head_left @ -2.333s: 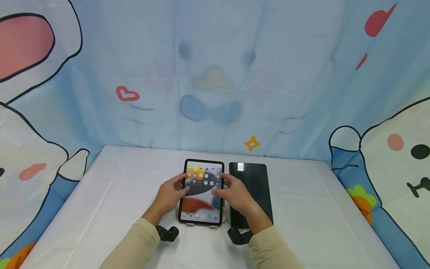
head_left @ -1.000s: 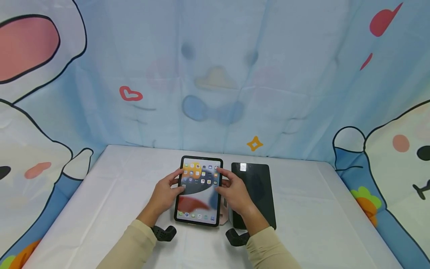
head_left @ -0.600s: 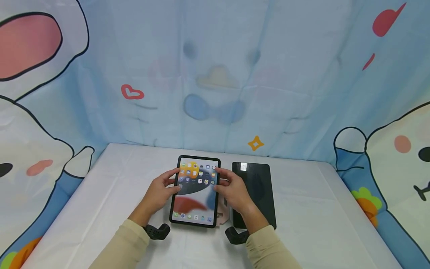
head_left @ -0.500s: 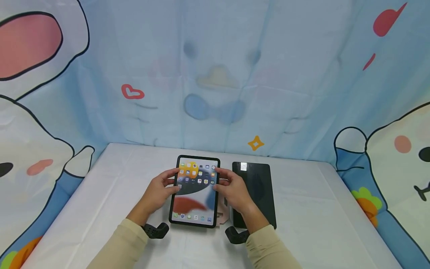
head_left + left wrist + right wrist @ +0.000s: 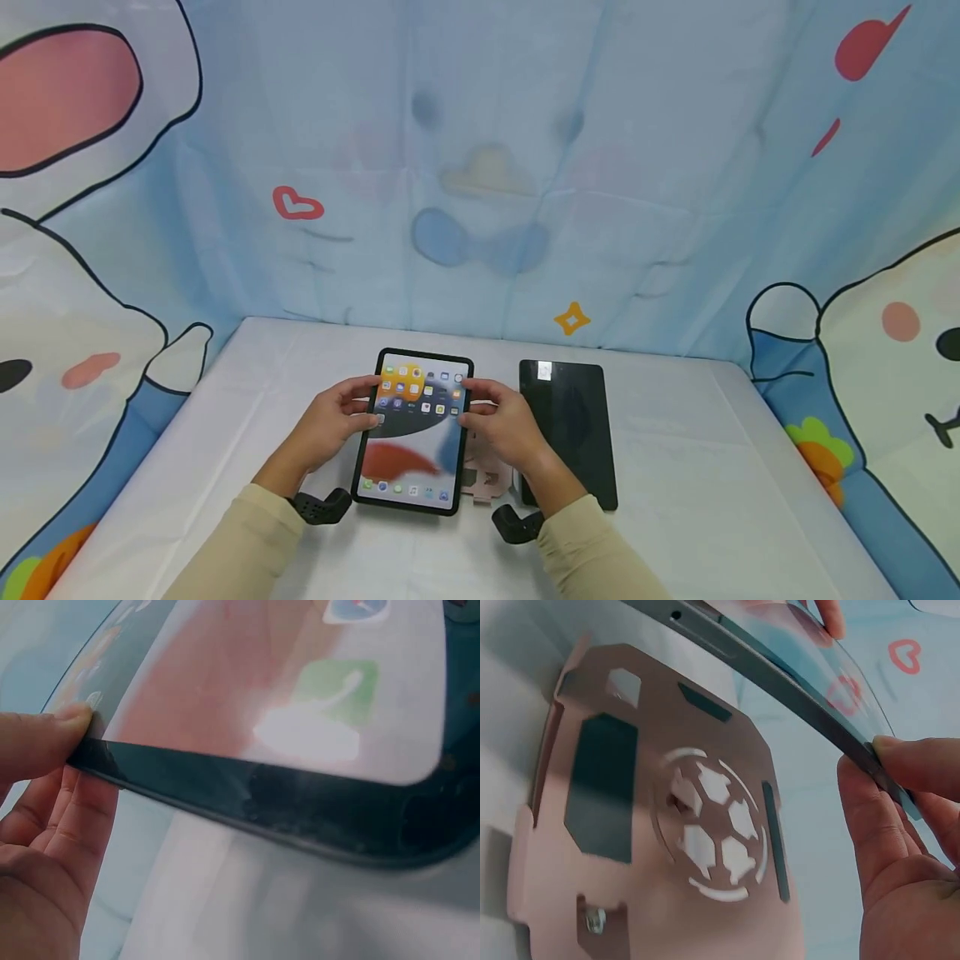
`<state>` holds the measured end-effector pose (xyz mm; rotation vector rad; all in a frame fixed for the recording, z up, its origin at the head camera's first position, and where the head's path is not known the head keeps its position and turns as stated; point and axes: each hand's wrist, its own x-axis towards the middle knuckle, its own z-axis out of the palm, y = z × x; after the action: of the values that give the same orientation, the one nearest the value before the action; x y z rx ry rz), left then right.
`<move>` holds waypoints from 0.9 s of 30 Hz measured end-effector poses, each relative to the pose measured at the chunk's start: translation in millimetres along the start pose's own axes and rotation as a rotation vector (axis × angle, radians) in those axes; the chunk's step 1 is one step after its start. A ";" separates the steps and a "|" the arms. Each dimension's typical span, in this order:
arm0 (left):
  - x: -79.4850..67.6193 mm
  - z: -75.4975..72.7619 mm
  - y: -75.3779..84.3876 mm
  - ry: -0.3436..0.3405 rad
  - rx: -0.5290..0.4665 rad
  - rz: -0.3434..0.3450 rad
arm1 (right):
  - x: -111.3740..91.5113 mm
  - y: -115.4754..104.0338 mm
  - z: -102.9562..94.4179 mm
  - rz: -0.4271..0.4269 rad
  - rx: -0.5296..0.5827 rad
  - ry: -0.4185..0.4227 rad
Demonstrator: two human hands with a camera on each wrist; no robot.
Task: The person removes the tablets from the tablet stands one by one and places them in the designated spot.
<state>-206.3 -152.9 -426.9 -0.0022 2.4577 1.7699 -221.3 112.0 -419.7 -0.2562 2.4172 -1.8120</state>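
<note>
Far left: blue backdrop (image 5: 232,117), printed with a white cartoon animal (image 5: 60,308) and a red heart outline (image 5: 298,203).

Next: my left hand (image 5: 324,425), beige sleeve, thumb on the front and fingers behind, pinching the left edge of the lit tablet (image 5: 412,429).

Lit tablet, one: portrait, black bezel, rounded corners, top leaning slightly right; held up between my hands above the white tablecloth (image 5: 712,458). Wallpaper in yellow, dark grey, red and blue on a pale ground; app icons in rows across the upper part, a further row along the bottom. Legible by symbol: green phone icon (image 5: 337,690), blue compass icon (image 5: 358,607). Captions too small to read.

Stand (image 5: 667,907), pink, football-pattern cut-out; partly behind the lit tablet, a gap between them.

My right hand (image 5: 504,421): thumb and fingers pinching the lit tablet's right edge.

Black tablet (image 5: 577,442), screen dark, just right of the stand; small white rectangle (image 5: 544,372) near its top, label or glare, I cannot tell.
</note>
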 end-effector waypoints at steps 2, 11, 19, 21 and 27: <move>-1.3 -5.2 -1.8 0.006 0.003 -0.005 | 1.4 -1.0 4.3 0.008 0.004 -0.016; -5.8 -24.1 -11.5 0.007 0.040 -0.027 | 1.1 3.2 26.3 0.046 0.040 -0.045; -7.8 -35.1 -25.0 -0.007 0.021 -0.030 | 5.4 9.9 43.6 0.078 0.068 -0.071; -9.1 -37.1 -28.9 -0.009 0.006 -0.032 | 6.1 10.0 47.6 0.074 0.075 -0.083; -11.1 -42.9 -38.3 -0.008 -0.005 -0.036 | 8.7 10.2 58.7 0.044 0.049 -0.087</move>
<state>-196.6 -206.4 -448.7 -0.0387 2.4321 1.7581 -219.5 57.9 -445.9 -0.2692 2.2987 -1.8003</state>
